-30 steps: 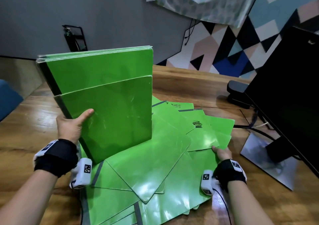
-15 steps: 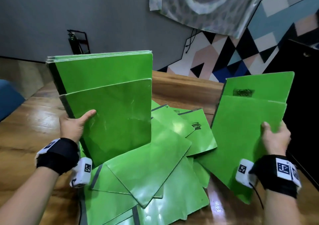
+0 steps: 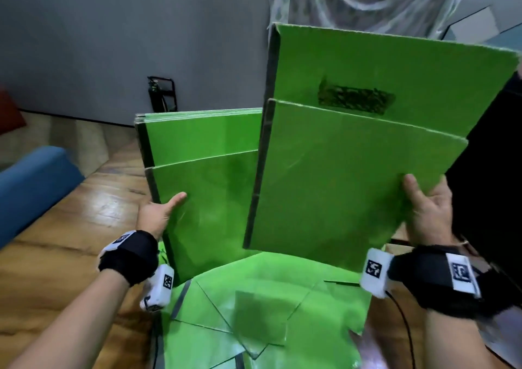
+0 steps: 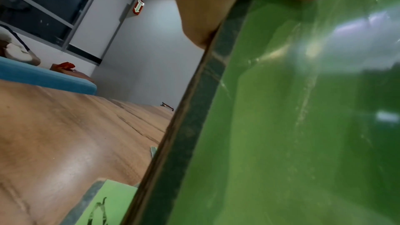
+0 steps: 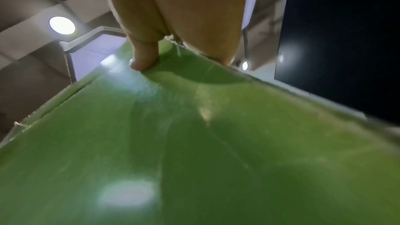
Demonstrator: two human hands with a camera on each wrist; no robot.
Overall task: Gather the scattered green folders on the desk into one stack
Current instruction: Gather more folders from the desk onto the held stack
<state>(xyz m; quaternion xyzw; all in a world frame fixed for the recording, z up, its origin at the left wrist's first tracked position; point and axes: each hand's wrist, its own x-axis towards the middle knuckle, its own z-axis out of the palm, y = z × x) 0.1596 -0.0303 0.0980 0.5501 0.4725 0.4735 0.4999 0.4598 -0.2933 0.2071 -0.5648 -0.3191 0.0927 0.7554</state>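
The left hand grips an upright stack by its dark spine edge, thumb on the front, probably so new folders can drop in behind or against it. The right hand pinches a folder raised just beside that stack, apparently about to join it. Below both hands, loose folders overlap on the counter. The raised folder's dark label is unreadable.
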